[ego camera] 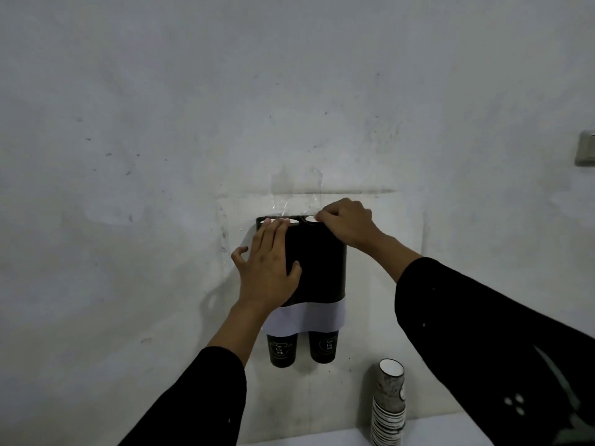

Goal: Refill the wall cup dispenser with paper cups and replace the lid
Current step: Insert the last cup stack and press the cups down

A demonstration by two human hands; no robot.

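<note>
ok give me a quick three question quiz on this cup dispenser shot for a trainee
1. True or false: a lid covers the top of the black wall-mounted cup dispenser.
2. Which hand lies flat against the dispenser's front? A) left hand B) right hand C) neither
3. Fill in: the number of black paper cups poking out below the dispenser is ____.

Key:
1. False; white cup rims show at the open top.
2. A; the right hand is up at the top right opening instead.
3. Two; a separate patterned paper cup stack stands on the white counter at lower right.
</note>
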